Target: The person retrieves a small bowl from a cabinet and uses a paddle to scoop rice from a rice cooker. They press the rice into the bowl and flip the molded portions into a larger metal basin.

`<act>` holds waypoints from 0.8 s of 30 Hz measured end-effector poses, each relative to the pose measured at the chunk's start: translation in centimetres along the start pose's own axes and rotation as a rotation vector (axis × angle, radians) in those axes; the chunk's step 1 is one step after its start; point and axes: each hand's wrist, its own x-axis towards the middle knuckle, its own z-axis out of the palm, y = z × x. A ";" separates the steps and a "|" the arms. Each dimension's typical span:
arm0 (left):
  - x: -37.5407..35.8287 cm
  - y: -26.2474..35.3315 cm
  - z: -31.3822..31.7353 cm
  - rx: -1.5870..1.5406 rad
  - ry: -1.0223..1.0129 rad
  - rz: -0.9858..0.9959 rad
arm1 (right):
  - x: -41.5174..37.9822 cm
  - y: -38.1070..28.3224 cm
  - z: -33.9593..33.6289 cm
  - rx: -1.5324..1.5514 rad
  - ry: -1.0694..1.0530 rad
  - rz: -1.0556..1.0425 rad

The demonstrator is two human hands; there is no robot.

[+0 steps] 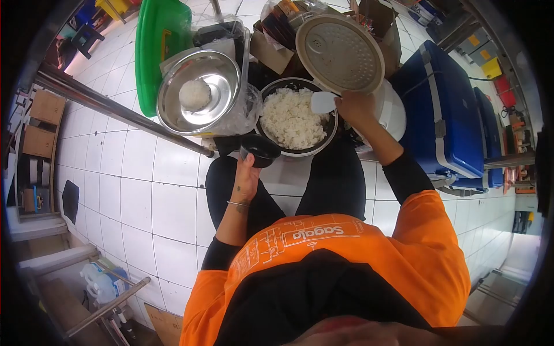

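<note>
My left hand (pixel 247 176) grips a small black bowl (pixel 261 151) by its side, just in front of the rice cooker. My right hand (pixel 356 109) is closed on a white rice paddle (pixel 323 102), whose flat blade lies over the right side of the cooked rice (pixel 291 118). The rice fills much of the dark inner pot (pixel 333 128). Behind it the cooker's round lid (pixel 340 53) stands raised. To the left, a steel mixing bowl (pixel 224 72) holds one rounded mound of rice (pixel 195 95). The inside of the black bowl is only partly visible.
A green plastic lid or tray (pixel 149 55) stands upright beyond the steel bowl. Clear plastic wrapping (pixel 247 109) lies between bowl and cooker. A large blue cooler box (pixel 441 109) stands at right. A metal rail (pixel 124 109) crosses the left side above white floor tiles (pixel 135 179).
</note>
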 end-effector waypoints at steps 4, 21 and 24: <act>0.4 0.4 -0.3 0.040 -0.016 -0.030 | 1.8 -1.3 3.4 0.045 0.083 -0.084; 0.5 1.4 0.3 -0.082 0.017 -0.100 | 4.1 -4.9 -3.5 -0.067 0.187 -0.247; 0.3 1.1 0.3 -0.030 0.007 -0.055 | 6.3 -4.6 1.5 0.417 -0.045 -0.249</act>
